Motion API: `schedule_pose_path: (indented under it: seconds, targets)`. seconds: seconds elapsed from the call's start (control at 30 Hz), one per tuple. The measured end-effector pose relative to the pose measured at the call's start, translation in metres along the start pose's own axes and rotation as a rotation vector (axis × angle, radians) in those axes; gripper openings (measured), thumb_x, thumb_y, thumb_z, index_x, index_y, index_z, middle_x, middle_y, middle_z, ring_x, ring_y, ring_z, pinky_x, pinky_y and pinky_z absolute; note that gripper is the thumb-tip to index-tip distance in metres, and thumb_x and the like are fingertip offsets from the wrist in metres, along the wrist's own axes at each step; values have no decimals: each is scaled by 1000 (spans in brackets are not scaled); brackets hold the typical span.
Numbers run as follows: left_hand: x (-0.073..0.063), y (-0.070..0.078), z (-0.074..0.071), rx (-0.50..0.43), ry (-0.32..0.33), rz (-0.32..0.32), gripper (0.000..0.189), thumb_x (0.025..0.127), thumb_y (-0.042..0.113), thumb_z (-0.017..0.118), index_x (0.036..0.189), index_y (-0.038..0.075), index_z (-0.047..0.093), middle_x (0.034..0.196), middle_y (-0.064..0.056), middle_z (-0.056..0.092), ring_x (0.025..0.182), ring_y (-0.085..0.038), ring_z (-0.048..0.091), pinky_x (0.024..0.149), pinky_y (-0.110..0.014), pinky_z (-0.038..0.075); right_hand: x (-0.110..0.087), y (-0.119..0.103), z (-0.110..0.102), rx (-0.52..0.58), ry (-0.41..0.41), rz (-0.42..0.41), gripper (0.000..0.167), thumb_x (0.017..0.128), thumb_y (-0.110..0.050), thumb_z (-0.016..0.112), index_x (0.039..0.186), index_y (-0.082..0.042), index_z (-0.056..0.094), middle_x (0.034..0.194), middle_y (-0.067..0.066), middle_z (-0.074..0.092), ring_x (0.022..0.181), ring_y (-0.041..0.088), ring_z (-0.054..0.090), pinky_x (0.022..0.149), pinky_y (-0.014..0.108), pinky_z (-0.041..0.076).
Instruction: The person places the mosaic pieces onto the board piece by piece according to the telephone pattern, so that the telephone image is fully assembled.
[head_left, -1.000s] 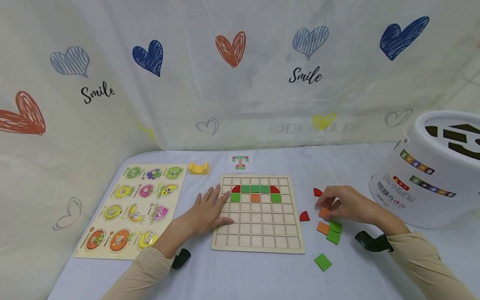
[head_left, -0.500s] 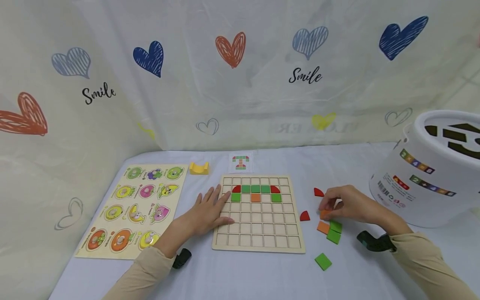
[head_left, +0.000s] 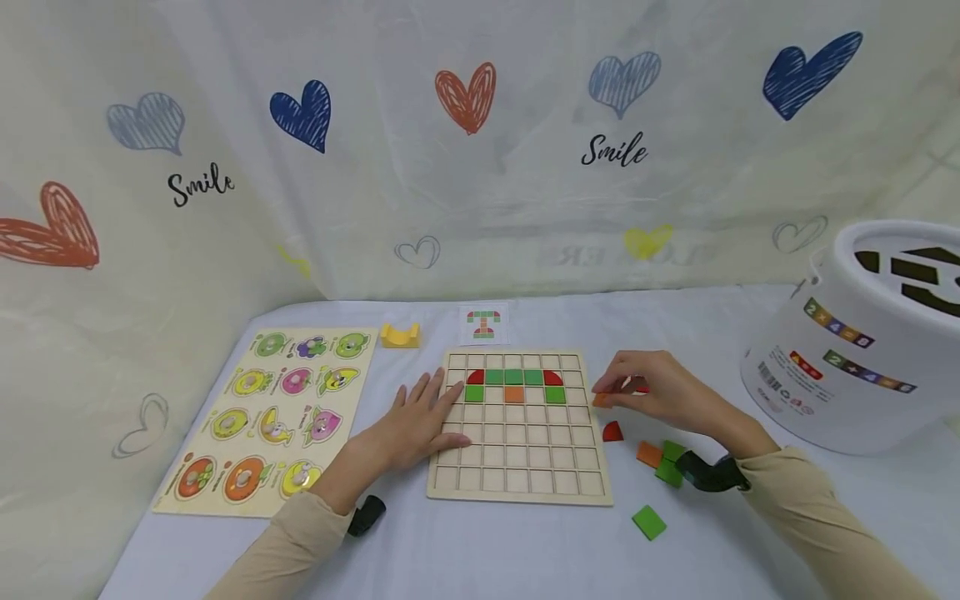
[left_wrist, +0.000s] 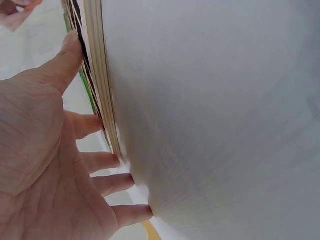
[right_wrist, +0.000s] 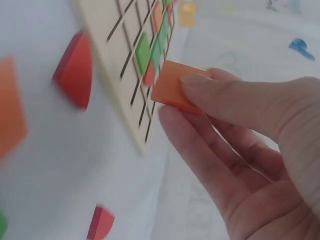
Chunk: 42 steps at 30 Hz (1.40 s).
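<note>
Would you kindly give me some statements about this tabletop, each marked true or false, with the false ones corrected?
1. The right hand pinches an orange square tile. True.
2. The left hand grips a green tile. False: it touches the wooden grid board with fingers spread.
3. The pattern card lies beyond the far edge of the wooden grid board. True.
4. The yellow notched block rests on top of the fruit puzzle board. False: it stands beside it.

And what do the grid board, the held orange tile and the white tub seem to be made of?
Grid board: likely matte wood; pale layered stripes along its edge in the left-wrist view.
Orange tile: perhaps painted wood or plastic; smooth, evenly coloured.
White tub: probably smooth moulded plastic, given its rounded rim.
</note>
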<state>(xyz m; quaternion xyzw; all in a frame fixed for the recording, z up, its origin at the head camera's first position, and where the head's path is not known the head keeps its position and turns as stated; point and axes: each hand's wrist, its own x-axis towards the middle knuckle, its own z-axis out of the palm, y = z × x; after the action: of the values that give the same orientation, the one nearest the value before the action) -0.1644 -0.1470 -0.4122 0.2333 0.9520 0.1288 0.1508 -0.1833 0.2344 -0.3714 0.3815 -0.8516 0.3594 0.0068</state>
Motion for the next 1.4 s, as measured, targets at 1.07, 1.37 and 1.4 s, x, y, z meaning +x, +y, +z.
schedule_pose_path:
  seconds: [1.07, 1.37, 1.4]
  targets:
    - [2, 0, -1, 10, -3, 1, 86, 104, 60, 52, 168, 10, 21, 173, -24, 5, 159, -46, 6, 123, -69, 10, 64, -18, 86, 51, -24, 16, 18, 88, 7, 80, 103, -2, 82, 91, 1, 70, 84, 12, 66, 78, 26, 61]
    - [2, 0, -1, 16, -8, 2, 86, 104, 60, 51, 168, 10, 21, 173, -25, 6, 159, -46, 7, 123, -69, 11, 67, -23, 86, 7, -66, 31, 18, 87, 6, 80, 102, -3, 83, 89, 0, 68, 80, 8, 63, 73, 21, 57]
    - [2, 0, -1, 14, -6, 3, 86, 105, 60, 51, 168, 10, 22, 173, -25, 7, 159, -46, 7, 123, -70, 11, 67, -23, 86, -13, -68, 23, 18, 87, 6, 80, 102, -3, 83, 89, 0, 68, 79, 7, 62, 71, 21, 56]
